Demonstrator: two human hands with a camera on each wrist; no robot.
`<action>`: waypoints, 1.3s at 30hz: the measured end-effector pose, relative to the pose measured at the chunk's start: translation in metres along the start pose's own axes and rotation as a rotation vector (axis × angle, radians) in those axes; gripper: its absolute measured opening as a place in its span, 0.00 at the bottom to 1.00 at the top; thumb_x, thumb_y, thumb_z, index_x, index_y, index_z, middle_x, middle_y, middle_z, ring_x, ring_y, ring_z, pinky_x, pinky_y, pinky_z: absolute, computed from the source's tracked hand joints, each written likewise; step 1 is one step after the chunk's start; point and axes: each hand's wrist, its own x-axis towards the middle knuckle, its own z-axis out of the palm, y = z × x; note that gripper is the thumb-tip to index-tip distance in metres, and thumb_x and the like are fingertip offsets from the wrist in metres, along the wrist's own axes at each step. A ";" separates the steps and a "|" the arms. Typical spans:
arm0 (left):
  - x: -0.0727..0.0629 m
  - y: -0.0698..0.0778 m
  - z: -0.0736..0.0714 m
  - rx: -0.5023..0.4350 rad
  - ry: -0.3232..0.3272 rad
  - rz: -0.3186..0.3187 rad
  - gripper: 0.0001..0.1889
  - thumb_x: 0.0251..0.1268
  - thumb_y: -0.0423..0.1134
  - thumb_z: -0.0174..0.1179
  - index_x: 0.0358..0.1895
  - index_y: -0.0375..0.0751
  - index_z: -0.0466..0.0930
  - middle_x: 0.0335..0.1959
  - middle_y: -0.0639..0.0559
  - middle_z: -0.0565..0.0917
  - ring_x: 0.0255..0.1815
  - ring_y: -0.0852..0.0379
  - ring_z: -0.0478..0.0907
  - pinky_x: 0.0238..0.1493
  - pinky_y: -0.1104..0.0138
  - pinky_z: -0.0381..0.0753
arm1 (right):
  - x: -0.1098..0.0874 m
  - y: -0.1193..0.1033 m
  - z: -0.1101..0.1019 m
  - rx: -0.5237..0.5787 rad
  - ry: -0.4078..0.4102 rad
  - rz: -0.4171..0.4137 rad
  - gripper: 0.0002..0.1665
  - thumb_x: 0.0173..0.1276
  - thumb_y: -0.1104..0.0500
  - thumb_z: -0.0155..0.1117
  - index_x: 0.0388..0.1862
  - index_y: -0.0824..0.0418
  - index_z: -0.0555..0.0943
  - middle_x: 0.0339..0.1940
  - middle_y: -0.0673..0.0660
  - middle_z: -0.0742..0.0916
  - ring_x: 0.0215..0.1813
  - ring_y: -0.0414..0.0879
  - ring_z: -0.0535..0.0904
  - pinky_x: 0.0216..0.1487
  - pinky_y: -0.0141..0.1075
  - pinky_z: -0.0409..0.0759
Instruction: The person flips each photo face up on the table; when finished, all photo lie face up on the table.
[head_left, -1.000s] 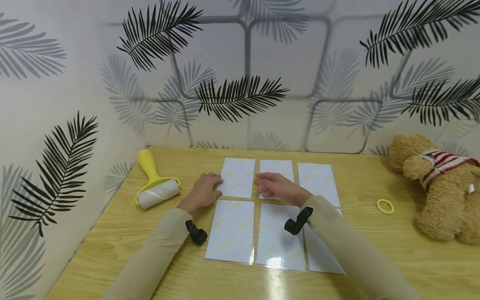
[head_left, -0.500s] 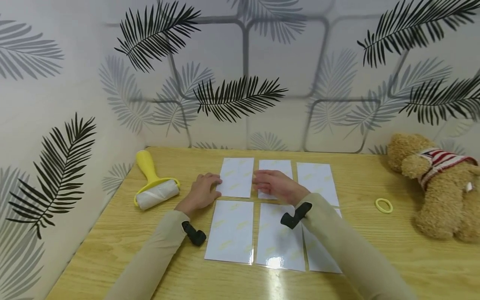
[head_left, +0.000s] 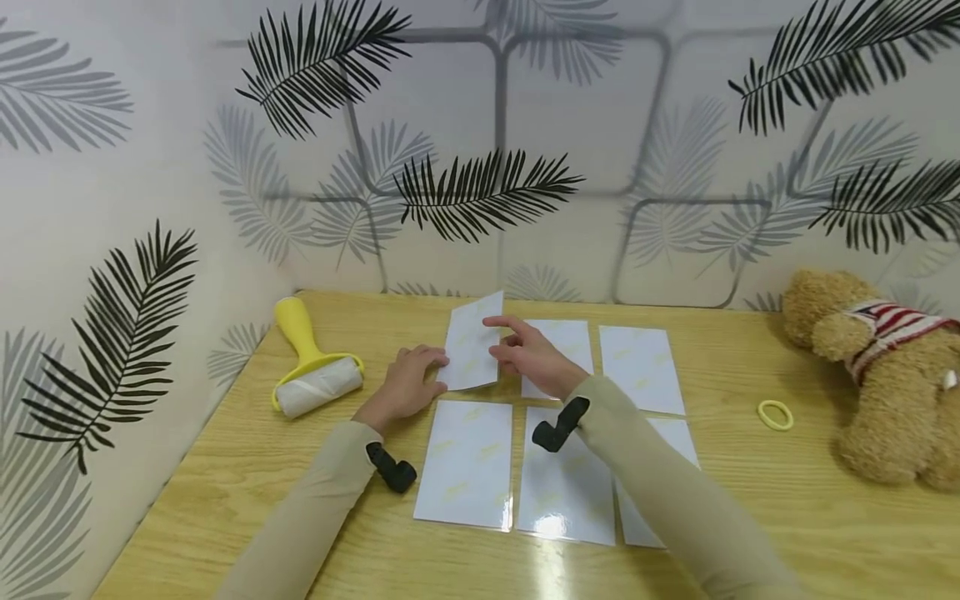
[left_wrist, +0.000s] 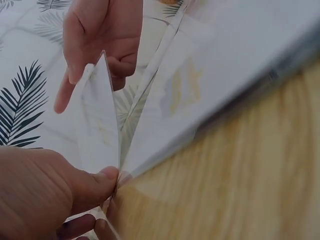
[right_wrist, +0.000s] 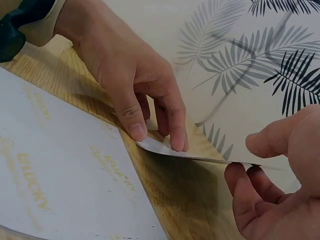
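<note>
- White card (head_left: pixel 468 346) stands at the far left of its group on the bench (head_left: pixel 360 533), right side tilted up.
- Left hand (head_left: pixel 408 381): loosely bent, thumb and fingertips on the card's left edge.
- Right hand (head_left: pixel 532 354): at the raised edge, index extended — whether it pinches, I cannot tell.
- Step in hand looks like lifting the card — next seems to call for a secure right-hand hold.
- Five other cards (head_left: pixel 463 462) lie flat nearby.
</note>
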 end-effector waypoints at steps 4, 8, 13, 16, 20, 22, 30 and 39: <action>0.000 0.002 -0.003 -0.025 -0.007 0.034 0.20 0.63 0.35 0.62 0.58 0.33 0.76 0.64 0.37 0.72 0.64 0.38 0.64 0.64 0.45 0.63 | 0.003 0.001 0.006 -0.096 0.042 -0.017 0.30 0.70 0.65 0.56 0.71 0.56 0.66 0.32 0.57 0.72 0.30 0.50 0.69 0.36 0.36 0.70; 0.001 0.004 -0.008 -0.098 -0.029 0.018 0.29 0.63 0.35 0.62 0.66 0.30 0.66 0.65 0.33 0.67 0.66 0.38 0.65 0.67 0.49 0.65 | 0.004 0.002 0.011 -0.111 0.083 0.011 0.29 0.70 0.67 0.54 0.70 0.59 0.67 0.46 0.59 0.76 0.31 0.46 0.69 0.33 0.33 0.69; 0.005 0.003 -0.015 -0.450 -0.092 -0.147 0.41 0.69 0.36 0.56 0.77 0.37 0.38 0.75 0.36 0.54 0.72 0.37 0.59 0.68 0.47 0.63 | 0.003 0.001 0.013 -0.089 0.096 0.026 0.30 0.71 0.68 0.53 0.71 0.60 0.66 0.57 0.63 0.74 0.35 0.45 0.70 0.35 0.33 0.71; 0.007 0.003 -0.018 -0.685 -0.068 -0.255 0.42 0.72 0.36 0.52 0.77 0.39 0.31 0.76 0.36 0.53 0.73 0.38 0.56 0.69 0.48 0.61 | 0.004 0.001 0.013 -0.080 0.084 0.021 0.31 0.71 0.68 0.54 0.72 0.59 0.65 0.59 0.63 0.74 0.35 0.46 0.71 0.37 0.34 0.73; 0.008 0.009 -0.019 -0.832 0.002 -0.375 0.40 0.70 0.34 0.53 0.77 0.35 0.36 0.74 0.33 0.56 0.73 0.41 0.58 0.70 0.52 0.62 | 0.004 0.001 0.013 -0.087 0.079 0.024 0.30 0.72 0.66 0.54 0.72 0.58 0.65 0.70 0.61 0.69 0.48 0.49 0.73 0.48 0.39 0.74; 0.007 0.014 -0.019 -0.883 0.007 -0.397 0.39 0.69 0.32 0.52 0.76 0.34 0.39 0.75 0.32 0.54 0.71 0.43 0.61 0.69 0.54 0.63 | 0.005 0.000 0.013 -0.100 0.092 0.035 0.29 0.72 0.64 0.53 0.71 0.58 0.66 0.74 0.60 0.66 0.60 0.51 0.70 0.58 0.44 0.72; 0.003 0.025 -0.024 -1.000 0.008 -0.304 0.33 0.70 0.26 0.48 0.76 0.36 0.49 0.72 0.36 0.63 0.49 0.56 0.77 0.51 0.64 0.79 | 0.007 -0.006 0.029 -0.386 0.194 0.112 0.26 0.68 0.55 0.57 0.66 0.52 0.71 0.69 0.68 0.59 0.70 0.62 0.52 0.66 0.55 0.61; -0.002 0.030 -0.030 -1.008 0.027 -0.241 0.30 0.73 0.32 0.49 0.75 0.38 0.51 0.68 0.33 0.67 0.38 0.60 0.81 0.63 0.46 0.70 | 0.007 -0.016 0.047 -0.417 0.138 0.016 0.28 0.73 0.48 0.54 0.69 0.53 0.69 0.63 0.67 0.59 0.58 0.56 0.64 0.61 0.49 0.67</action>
